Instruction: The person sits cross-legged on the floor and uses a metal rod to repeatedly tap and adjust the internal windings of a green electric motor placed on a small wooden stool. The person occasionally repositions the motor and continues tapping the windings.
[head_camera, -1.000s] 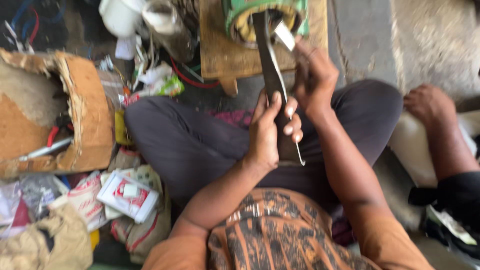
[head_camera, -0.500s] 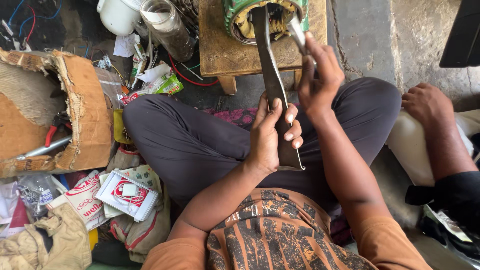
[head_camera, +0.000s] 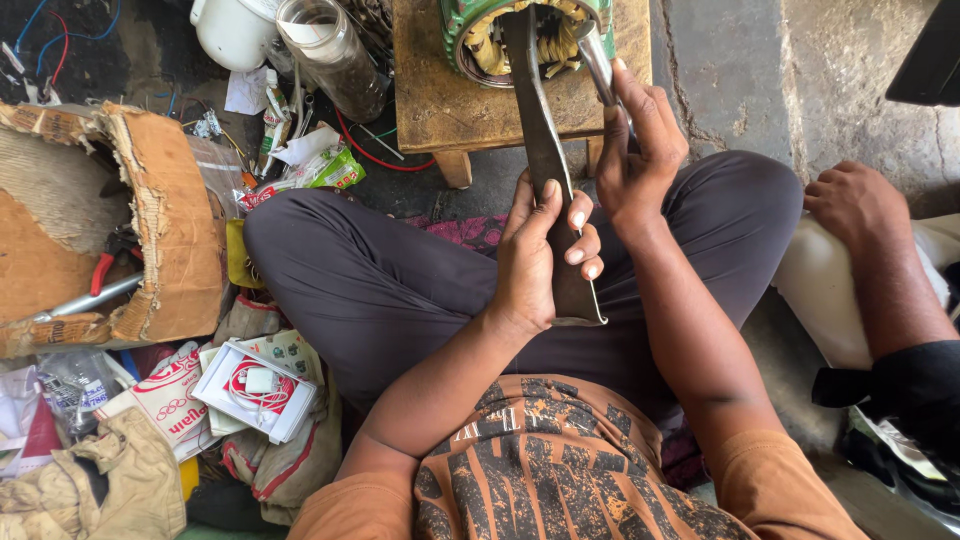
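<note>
The right hand (head_camera: 640, 150) has gone up along the shiny metal rod (head_camera: 598, 62). A second ago it was lower, and its fingers were bent near the flat dark bar (head_camera: 545, 150). Now its fingers stretch up the rod toward the green round motor part (head_camera: 455, 30). The rod's top now pokes into the motor part.

Soft daylight, sharp focus, slight edge distortion.

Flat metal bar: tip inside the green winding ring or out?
In. The flat metal bar, gripped by the left hand, runs up and its top end sits within the green ring over the yellowish windings.
</note>
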